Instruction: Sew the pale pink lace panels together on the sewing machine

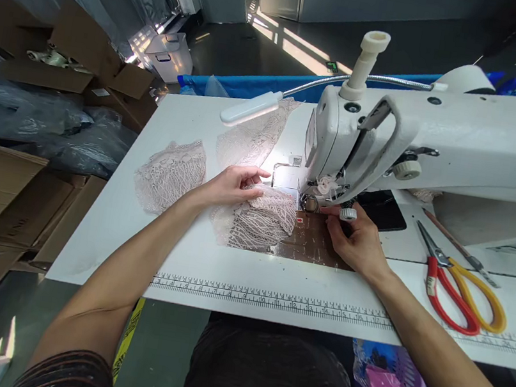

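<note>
Farthest left on the table [108,242], a loose lace piece [171,174] lay by itself near your left forearm; it looked feather-light and limp, easiest to lift by a flat edge. Next came your left hand [232,186], its thumb and index finger spread apart at the upper left border of the lace in work [265,227]; you could not tell from above whether that grip pinched any cloth. Behind it, another lace panel [249,140] lay spread toward the lamp [251,108].

The lace in work rested in front of the sewing machine [379,127], bunched in soft folds, its right end just beside the needle area and partly over the brown plate [321,242]. It seemed light, floppy and stretchy, with an open mesh that a nail or sharp point could have snagged. A broad, flat hold near the border suited it better than a tug on the net, which might have pulled it out of shape.

To the right, your right hand [360,241] reached in close by the needle area, its fingertips partly hidden by the machine, so you could not tell what its grip held. Well apart, farther right, lay scissors [457,288].
</note>
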`<state>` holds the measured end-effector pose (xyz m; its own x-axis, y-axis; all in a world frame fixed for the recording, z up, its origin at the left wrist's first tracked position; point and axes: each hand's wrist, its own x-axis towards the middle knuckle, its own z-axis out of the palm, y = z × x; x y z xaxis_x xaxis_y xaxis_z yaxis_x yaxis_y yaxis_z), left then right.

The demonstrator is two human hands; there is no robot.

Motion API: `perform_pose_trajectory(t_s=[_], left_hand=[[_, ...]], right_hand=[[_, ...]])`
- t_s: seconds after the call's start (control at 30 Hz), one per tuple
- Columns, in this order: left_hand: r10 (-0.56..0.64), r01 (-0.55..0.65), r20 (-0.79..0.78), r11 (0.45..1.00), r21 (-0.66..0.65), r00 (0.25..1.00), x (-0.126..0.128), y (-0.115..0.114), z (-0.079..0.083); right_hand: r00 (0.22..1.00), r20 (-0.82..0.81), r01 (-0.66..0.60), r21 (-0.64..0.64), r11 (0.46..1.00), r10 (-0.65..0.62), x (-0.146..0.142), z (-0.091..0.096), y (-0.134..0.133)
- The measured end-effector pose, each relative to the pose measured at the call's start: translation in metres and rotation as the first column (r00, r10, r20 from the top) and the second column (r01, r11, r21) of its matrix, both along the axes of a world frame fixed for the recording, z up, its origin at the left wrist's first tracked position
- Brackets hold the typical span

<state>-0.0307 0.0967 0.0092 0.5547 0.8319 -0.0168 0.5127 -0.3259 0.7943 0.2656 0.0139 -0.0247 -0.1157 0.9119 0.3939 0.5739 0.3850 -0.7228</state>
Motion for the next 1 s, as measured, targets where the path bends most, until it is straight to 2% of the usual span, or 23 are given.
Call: perform_pose_trajectory(t_s=[0.1,0.2,0.23,0.37,0.4,0.47,0.53,0.6,0.73,0.87,0.93,1.0], left_hand=[[0.010,-0.006,-0.028,0.988,0.153,1.000,0.004,-0.002,0.006],[0.106,-0.066,-0.090,0.929,0.365,0.990,0.008,-0.009,0.017],[0.121,-0.065,-0.129,0.926,0.371,0.984,0.009,-0.011,0.022],[-0.031,0.083,-0.377,0.989,0.122,0.926,0.011,-0.018,0.029],[-0.026,0.088,-0.432,0.988,0.125,0.902,0.011,-0.018,0.028],[0.100,0.051,-0.496,0.958,0.281,0.862,0.009,-0.015,0.023],[0.210,0.034,-0.495,0.897,0.440,0.843,0.006,-0.011,0.017],[0.230,0.046,-0.463,0.858,0.511,0.856,0.004,-0.008,0.012],[0.163,0.086,-0.407,0.845,0.528,0.899,0.009,-0.008,0.002],[0.139,0.160,-0.483,0.835,0.527,0.865,0.022,-0.009,-0.008],[0.131,0.166,-0.495,0.843,0.511,0.859,0.024,-0.013,-0.005],[0.066,0.202,-0.500,0.863,0.463,0.864,0.020,-0.022,0.004]], right_hand=[[1.000,0.027,0.005,0.012,1.000,-0.005,-0.001,0.001,-0.002],[0.998,0.055,0.006,0.026,1.000,-0.007,-0.001,0.002,-0.003],[0.998,0.067,0.005,0.029,1.000,-0.007,-0.002,0.002,-0.003],[0.991,0.133,-0.007,0.038,0.999,0.002,-0.002,0.000,-0.004],[0.988,0.154,-0.011,0.036,0.999,0.006,-0.002,-0.001,-0.004],[0.981,0.195,-0.022,0.025,0.999,0.017,-0.002,-0.002,-0.005],[0.972,0.231,-0.039,0.011,0.999,0.036,-0.001,-0.004,-0.007],[0.965,0.258,-0.054,0.004,0.999,0.052,-0.001,-0.005,-0.008],[0.949,0.311,-0.068,0.020,0.998,0.058,-0.001,-0.006,-0.009],[0.934,0.346,-0.128,0.081,0.988,0.092,-0.001,-0.007,-0.010],[0.921,0.370,-0.163,0.093,0.982,0.118,0.001,-0.010,-0.010],[0.913,0.391,-0.168,0.105,0.980,0.115,0.003,-0.015,-0.010]])
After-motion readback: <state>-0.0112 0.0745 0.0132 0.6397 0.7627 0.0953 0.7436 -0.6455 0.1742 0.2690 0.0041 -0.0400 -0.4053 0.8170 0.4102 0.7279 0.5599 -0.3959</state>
